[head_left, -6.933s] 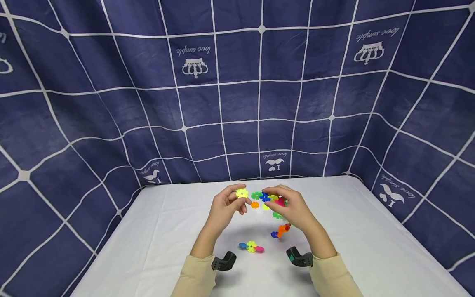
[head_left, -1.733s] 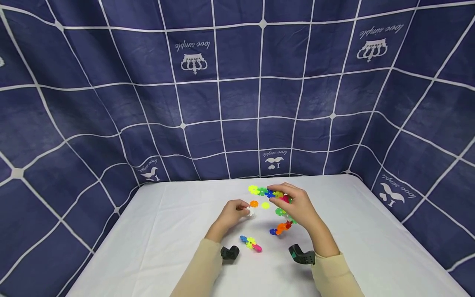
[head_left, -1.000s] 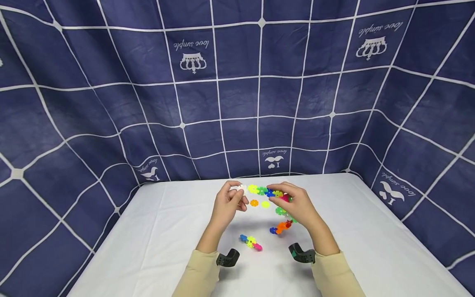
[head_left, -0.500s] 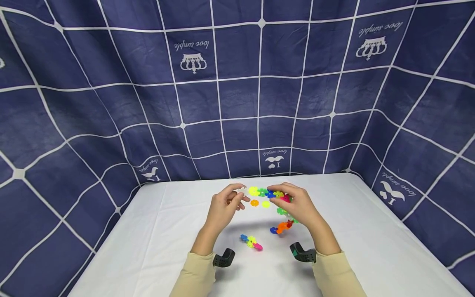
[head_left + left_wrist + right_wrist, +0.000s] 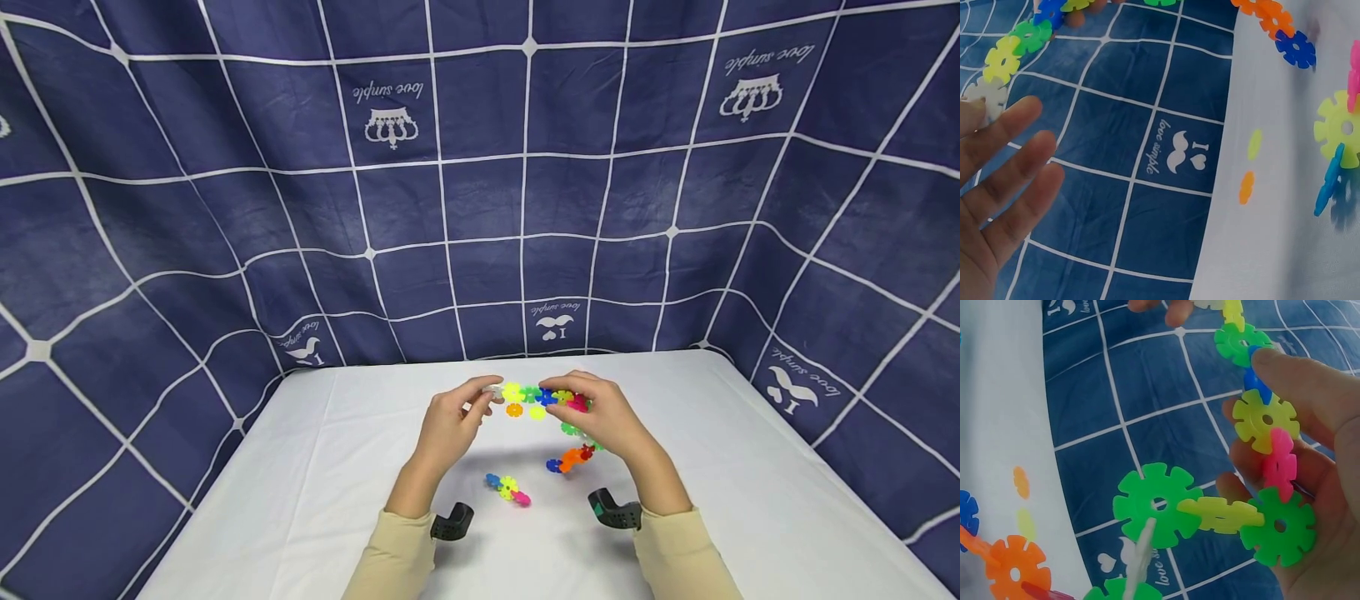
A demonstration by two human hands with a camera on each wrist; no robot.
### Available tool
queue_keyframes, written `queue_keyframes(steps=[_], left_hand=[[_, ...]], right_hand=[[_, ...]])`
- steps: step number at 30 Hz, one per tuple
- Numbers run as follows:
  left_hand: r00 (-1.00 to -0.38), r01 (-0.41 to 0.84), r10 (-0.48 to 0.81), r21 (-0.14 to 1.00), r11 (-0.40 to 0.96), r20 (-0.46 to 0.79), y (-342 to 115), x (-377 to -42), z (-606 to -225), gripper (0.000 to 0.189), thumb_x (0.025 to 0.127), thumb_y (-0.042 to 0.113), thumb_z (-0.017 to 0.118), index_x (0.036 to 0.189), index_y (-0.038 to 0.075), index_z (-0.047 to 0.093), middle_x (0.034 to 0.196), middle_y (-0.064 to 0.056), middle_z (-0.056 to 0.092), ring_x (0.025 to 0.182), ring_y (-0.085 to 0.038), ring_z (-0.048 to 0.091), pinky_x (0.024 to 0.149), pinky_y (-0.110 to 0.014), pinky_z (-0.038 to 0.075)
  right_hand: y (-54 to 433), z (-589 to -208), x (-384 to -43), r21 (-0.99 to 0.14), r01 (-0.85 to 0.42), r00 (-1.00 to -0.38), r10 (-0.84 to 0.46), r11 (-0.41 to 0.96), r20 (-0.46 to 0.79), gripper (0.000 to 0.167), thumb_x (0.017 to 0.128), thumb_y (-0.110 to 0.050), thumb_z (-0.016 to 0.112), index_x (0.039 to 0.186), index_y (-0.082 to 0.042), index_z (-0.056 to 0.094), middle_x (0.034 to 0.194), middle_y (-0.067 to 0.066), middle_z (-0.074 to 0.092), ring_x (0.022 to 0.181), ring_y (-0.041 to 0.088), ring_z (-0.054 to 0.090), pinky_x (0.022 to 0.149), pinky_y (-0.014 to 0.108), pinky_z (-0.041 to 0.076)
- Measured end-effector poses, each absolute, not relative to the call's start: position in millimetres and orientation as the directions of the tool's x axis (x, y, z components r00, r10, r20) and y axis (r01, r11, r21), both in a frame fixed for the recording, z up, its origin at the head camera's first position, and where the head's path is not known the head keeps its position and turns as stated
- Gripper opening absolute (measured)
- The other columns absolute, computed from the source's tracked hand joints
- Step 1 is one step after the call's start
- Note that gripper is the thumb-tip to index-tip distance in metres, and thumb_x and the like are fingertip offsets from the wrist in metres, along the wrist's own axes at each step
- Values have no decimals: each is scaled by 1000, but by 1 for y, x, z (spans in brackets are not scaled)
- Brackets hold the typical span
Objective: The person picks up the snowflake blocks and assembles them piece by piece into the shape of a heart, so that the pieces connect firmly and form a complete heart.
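Note:
My left hand (image 5: 447,423) pinches a white snowflake disc (image 5: 989,94) between thumb and index finger, the other fingers spread. The disc's edge meets the yellow disc (image 5: 1002,59) at the end of a long chain of notched plastic discs. My right hand (image 5: 606,417) holds that chain up, thumb and fingers on a blue disc (image 5: 1255,384). From there the chain bends through a pink disc (image 5: 1281,464) and a large-looking green disc (image 5: 1157,505). Its other end, an orange disc (image 5: 572,458) and a dark blue disc (image 5: 554,466), hangs low toward the table.
A loose orange disc (image 5: 513,410) and a loose yellow disc (image 5: 537,412) lie on the white-covered table (image 5: 315,500). Nearer me lies a short joined strip of blue, yellow and pink discs (image 5: 507,488). A blue checked curtain (image 5: 480,208) surrounds the table's back and sides.
The yellow disc that my left hand held earlier is now on the chain's end. My left hand has since lifted the white disc off the table and brought it against that yellow disc.

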State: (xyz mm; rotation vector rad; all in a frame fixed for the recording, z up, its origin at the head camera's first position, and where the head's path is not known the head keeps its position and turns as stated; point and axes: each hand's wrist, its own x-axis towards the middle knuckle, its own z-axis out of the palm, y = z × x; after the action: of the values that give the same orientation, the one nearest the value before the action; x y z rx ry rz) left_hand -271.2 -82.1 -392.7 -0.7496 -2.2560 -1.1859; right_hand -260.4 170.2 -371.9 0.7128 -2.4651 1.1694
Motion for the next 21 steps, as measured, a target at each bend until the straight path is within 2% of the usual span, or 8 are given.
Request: queue_keyframes(steps=[6, 13, 17, 21], left_hand=[[-692, 689, 235, 527, 497, 682, -81, -271, -392, 24, 97, 8, 63, 119, 17, 71, 87, 1, 76, 66, -13, 66, 55, -15, 52], [-639, 729, 277, 452, 514, 717, -79, -269, -395, 28, 98, 7, 62, 123, 18, 69, 78, 5, 72, 61, -1, 56, 54, -13, 49], [-625, 745, 287, 447, 495, 726, -79, -268, -395, 28, 97, 5, 62, 122, 17, 66, 76, 6, 71, 58, 1, 54, 52, -13, 48], [-610, 765, 292, 452, 458, 737, -78, -268, -394, 25, 96, 2, 62, 117, 15, 66, 75, 4, 71, 57, 1, 53, 51, -14, 48]], right_hand=[[172, -370, -259, -602, -582, -811, -328, 547, 485, 32, 87, -16, 78, 118, -22, 73, 114, -4, 73, 108, 18, 67, 91, 31, 58], [172, -372, -259, -548, -619, -779, -358, 562, 514, 30, 88, -17, 77, 117, -22, 74, 114, -4, 73, 108, 17, 68, 92, 38, 58], [171, -374, -259, -532, -643, -757, -355, 551, 548, 31, 87, -16, 78, 117, -19, 75, 111, -2, 75, 104, 19, 69, 89, 35, 59], [170, -375, -259, -530, -656, -743, -339, 537, 577, 30, 85, -15, 79, 114, -17, 77, 107, -1, 76, 101, 20, 70, 84, 28, 60]])
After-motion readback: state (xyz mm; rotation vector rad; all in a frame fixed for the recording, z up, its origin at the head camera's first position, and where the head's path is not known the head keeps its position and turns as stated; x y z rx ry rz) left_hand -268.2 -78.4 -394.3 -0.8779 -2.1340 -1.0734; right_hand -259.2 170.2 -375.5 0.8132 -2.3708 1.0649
